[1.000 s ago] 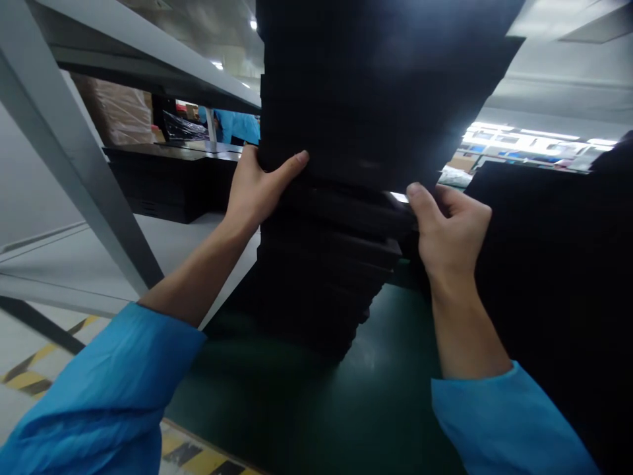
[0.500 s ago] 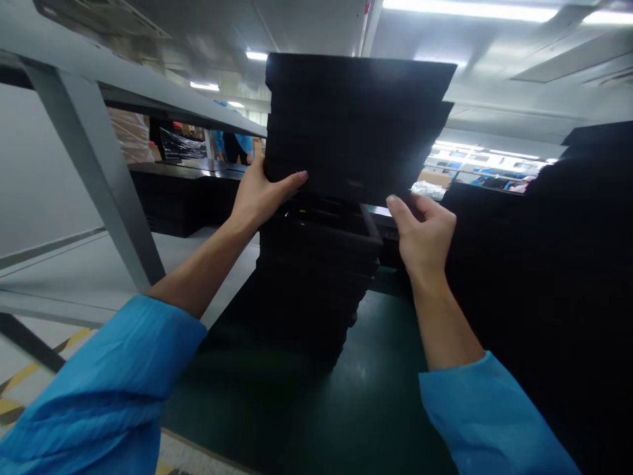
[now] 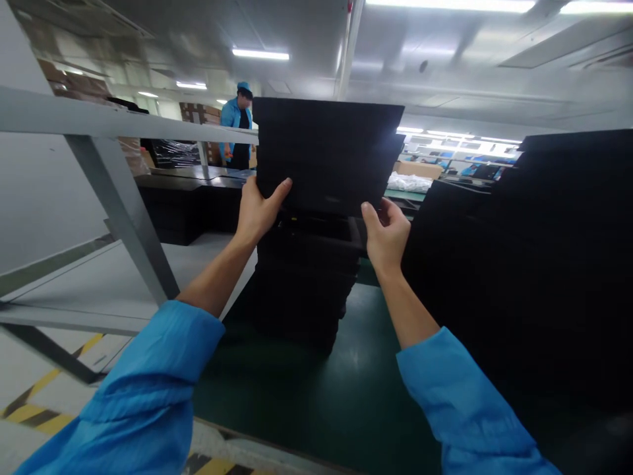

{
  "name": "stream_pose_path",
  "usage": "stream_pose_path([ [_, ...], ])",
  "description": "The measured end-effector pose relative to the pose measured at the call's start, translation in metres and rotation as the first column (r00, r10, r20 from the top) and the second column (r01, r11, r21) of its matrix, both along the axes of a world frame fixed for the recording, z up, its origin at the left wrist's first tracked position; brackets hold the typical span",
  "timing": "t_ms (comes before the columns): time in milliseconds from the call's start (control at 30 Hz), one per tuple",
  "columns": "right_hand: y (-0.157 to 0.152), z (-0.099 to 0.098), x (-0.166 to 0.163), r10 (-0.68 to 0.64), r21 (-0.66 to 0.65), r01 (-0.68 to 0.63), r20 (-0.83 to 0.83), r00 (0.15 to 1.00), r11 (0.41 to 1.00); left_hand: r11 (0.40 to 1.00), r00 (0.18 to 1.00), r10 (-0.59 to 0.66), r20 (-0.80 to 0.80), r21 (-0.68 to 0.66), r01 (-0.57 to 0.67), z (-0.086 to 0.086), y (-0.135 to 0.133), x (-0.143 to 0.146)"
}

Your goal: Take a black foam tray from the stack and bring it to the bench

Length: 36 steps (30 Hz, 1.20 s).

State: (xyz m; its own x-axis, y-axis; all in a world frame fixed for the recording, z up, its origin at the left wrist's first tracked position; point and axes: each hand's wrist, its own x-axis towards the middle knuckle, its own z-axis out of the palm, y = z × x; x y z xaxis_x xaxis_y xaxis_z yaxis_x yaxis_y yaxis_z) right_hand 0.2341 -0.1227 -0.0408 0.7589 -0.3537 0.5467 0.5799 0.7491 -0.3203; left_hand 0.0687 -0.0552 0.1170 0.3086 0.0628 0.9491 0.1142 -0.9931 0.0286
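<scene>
In front of me stands a tall pile of black trays. Its upper part, a stack of black trays (image 3: 329, 155), is gripped by both hands along its lower edge and is slightly tilted. My left hand (image 3: 260, 208) is closed round the left side, thumb on the near face. My right hand (image 3: 388, 231) pinches the lower right corner, its fingers partly hidden behind. Just below is the lower stack of black trays (image 3: 306, 284), its top tray showing a raised rim and a dark hollow. This lower stack rests on a green tabletop (image 3: 366, 369).
More black stacks (image 3: 519, 277) rise close on the right. To the left runs a grey metal shelf frame (image 3: 123, 211), with black pieces (image 3: 168, 208) behind it. A person in blue (image 3: 237, 125) stands farther back. White plastic wrapping (image 3: 408, 183) lies beyond the stacks.
The held stack has come lower and a little left in view, nearer the lower stack. My hands keep their hold. The person behind the shelf now shows more fully.
</scene>
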Motion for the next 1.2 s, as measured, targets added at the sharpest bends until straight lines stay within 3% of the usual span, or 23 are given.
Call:
stream_pose_path([
  [267, -0.014, 0.014, 0.011, -0.01, -0.02, 0.009, -0.008, 1.0, 1.0, 0.994, 0.994, 0.099, -0.049, 0.052, -0.096, 0.018, -0.019, 0.003],
  [567, -0.033, 0.025, 0.027, -0.096, -0.164, 0.094, -0.009, 0.995, 0.982, 1.0, 0.999, -0.009, -0.051, 0.028, 0.011, 0.037, -0.027, 0.012],
  [800, -0.031, 0.03, 0.04, -0.172, -0.141, 0.169, -0.008, 0.985, 0.975, 0.997, 0.99, -0.081, -0.116, -0.01, 0.08, 0.039, -0.025, 0.016],
  [1033, -0.04, 0.036, 0.038, -0.099, -0.091, 0.098, 0.0, 0.995, 0.991, 0.984, 0.976, -0.176, -0.128, -0.019, 0.176, 0.038, -0.03, 0.015],
  [1200, -0.048, 0.04, 0.037, -0.058, -0.024, 0.057, -0.011, 0.998, 0.998, 0.985, 0.98, -0.172, -0.103, -0.025, 0.171, 0.038, -0.035, 0.018],
])
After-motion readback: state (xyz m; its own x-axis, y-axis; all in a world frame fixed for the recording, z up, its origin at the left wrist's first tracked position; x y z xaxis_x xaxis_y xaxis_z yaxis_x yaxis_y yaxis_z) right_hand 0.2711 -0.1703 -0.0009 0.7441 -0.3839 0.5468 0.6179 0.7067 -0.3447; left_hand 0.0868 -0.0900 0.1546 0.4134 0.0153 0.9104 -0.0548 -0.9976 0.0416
